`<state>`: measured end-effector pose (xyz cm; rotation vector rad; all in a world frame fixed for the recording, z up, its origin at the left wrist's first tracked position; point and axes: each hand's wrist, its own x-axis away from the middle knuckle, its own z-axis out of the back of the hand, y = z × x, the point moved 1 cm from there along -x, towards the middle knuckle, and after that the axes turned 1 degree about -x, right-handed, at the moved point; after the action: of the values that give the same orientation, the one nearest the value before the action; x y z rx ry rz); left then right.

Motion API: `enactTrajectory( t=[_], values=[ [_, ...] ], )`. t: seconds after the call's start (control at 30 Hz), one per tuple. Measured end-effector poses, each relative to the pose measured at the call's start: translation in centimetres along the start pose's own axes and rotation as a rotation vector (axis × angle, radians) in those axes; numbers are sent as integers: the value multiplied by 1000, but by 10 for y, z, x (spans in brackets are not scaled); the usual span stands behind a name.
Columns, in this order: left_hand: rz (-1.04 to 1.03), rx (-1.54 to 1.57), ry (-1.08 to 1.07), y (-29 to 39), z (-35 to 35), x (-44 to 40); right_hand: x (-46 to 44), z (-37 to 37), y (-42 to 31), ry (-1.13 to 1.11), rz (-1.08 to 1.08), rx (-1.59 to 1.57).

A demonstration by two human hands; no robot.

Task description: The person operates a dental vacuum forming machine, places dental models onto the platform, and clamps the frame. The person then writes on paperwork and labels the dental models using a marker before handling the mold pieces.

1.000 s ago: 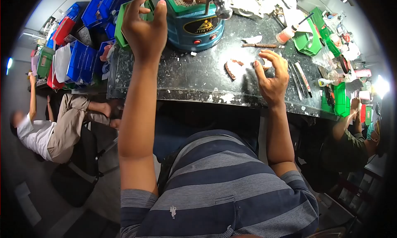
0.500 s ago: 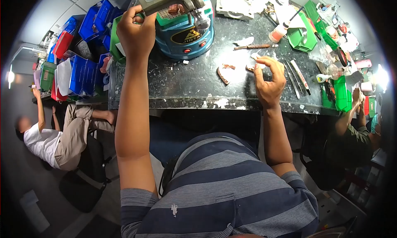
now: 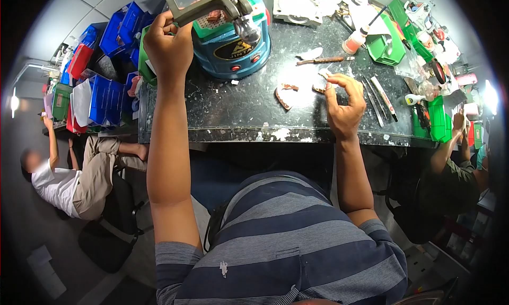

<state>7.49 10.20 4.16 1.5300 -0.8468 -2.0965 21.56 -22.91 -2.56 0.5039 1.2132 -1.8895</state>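
Note:
My left hand (image 3: 168, 49) is raised at the near left corner of a grey hinged frame (image 3: 209, 10) with a clear panel, its fingers closed round the edge. Below that frame stands a blue tabletop machine (image 3: 233, 53) marked JINTAI, with a perforated top plate bearing a reddish-brown piece (image 3: 214, 16). Just above the bench, my right hand (image 3: 347, 101) pinches a small whitish piece (image 3: 324, 73) between thumb and fingers. A small brown-edged piece (image 3: 318, 88) shows beside the thumb. To its left lies a curved, horseshoe-like brown-edged piece (image 3: 283, 97).
A brown-handled tool (image 3: 324, 60), a white marker (image 3: 384, 98) and thin metal tools (image 3: 374, 103) lie on the black bench (image 3: 233, 119). A pink bottle (image 3: 354, 42) and green bins (image 3: 386, 48) stand at right, blue bins (image 3: 108, 101) at left. Other people sit on both sides.
My left hand, the frame and the machine appear slightly farther left, as do the bench pieces, so the view seems to have shifted a little. Both hands keep their grips.

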Motion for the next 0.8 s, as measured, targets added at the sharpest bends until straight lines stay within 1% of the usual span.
enactTrajectory(
  t=[0.07,0.1,0.17,0.2,0.23,0.3,0.37,0.4,0.47,0.5,0.57,0.6,0.63,0.67,0.73,0.8],
  values=[
    [-4,-29,122,3,0,2,0,-1,0,-1,-7,-3],
    [-3,-28,124,8,3,3,0,-1,0,0,-8,-2],
    [-39,24,261,22,12,13,0,1,1,4,-9,6],
    [11,46,239,22,20,20,0,1,0,2,-9,4],
    [11,51,236,26,26,30,0,2,0,0,-11,2],
    [176,187,331,32,41,57,0,4,1,2,-19,9],
    [136,106,324,14,56,94,2,6,2,11,-21,30],
    [138,112,319,19,60,110,2,6,2,14,-23,37],
    [320,149,136,32,63,141,1,5,-1,-2,-53,42],
    [321,151,139,30,65,155,-1,4,-3,-3,-50,44],
    [389,240,10,23,66,175,-10,-3,-11,-84,-26,-32],
    [385,239,19,24,64,176,-22,-5,-21,-129,-21,-68],
    [377,217,-1,26,62,178,-38,-7,-31,-161,44,-99],
    [371,194,-23,28,62,180,-54,-11,-44,-188,62,-137],
    [373,201,-16,26,59,182,-87,-32,-52,-200,238,-128],
    [336,251,-11,21,57,183,-115,-49,-70,-268,260,-137]
  ],
)
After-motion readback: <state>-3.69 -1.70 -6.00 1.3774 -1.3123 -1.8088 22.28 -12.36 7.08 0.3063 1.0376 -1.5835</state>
